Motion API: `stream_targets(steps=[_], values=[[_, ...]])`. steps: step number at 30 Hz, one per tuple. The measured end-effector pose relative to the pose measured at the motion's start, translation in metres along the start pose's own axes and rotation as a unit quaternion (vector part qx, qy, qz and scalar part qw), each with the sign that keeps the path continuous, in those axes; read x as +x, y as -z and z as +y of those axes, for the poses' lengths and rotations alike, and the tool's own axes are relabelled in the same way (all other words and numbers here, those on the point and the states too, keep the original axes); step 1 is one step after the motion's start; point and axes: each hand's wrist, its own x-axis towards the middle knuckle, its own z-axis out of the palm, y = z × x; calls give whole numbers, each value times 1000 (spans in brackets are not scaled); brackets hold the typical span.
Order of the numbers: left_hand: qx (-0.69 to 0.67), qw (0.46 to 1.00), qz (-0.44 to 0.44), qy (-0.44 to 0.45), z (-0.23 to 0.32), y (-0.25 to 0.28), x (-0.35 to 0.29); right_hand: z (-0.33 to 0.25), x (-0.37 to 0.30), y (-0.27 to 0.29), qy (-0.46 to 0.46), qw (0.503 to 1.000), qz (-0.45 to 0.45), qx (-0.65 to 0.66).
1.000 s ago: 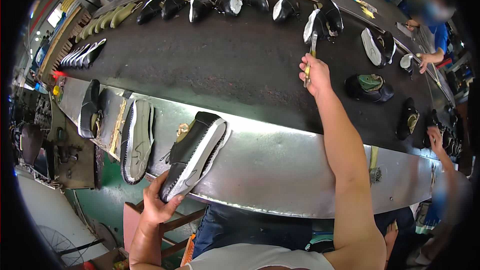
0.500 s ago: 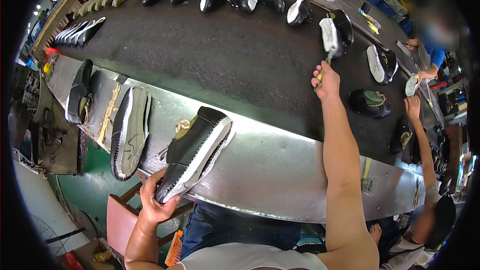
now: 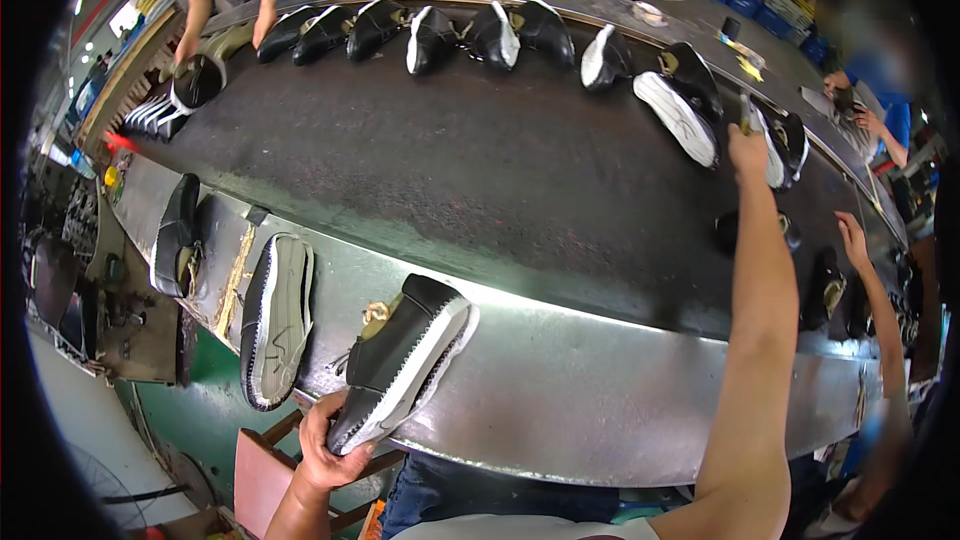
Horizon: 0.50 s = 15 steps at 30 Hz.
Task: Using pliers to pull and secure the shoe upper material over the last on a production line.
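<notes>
My left hand [image 3: 332, 452] is closed round the toe of a black shoe [image 3: 395, 365] with a white stitched edge, tilted at the metal table's front edge. Stretched far out over the dark belt, my right hand [image 3: 748, 148] grips a small slim tool [image 3: 745, 112] with a yellowish handle and pale tip. It is beside a pale-soled shoe [image 3: 785, 152]; whether the tip touches it, I cannot tell. Just left of that hand, another shoe shows its pale sole [image 3: 675, 118]. On the metal, a sole-up shoe [image 3: 277, 325] and a black shoe [image 3: 176, 235] lie left of my held shoe.
Several black shoes [image 3: 375, 30] line the belt's [image 3: 430, 160] far side. At the far left a co-worker's hands [image 3: 188, 45] reach among shoes. On the right are another person's outstretched hand [image 3: 852, 240] and a person in blue [image 3: 880, 125]. A pink stool [image 3: 262, 475] stands below.
My right hand has moved right with the tool, from one pale sole to beside another shoe. My left hand keeps the same shoe. The far-left co-worker's hands have shifted; a black shoe is there now.
</notes>
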Motion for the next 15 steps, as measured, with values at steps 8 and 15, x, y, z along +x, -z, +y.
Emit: stream_targets(steps=[8, 15], values=[[44, 999, -7, 23, 2, 7, -6, 45, 42, -41, -83, 980, -174, 59], [188, 969, -59, -149, -50, 26, -37, -17, -19, -23, -58, 974, -209, 69]])
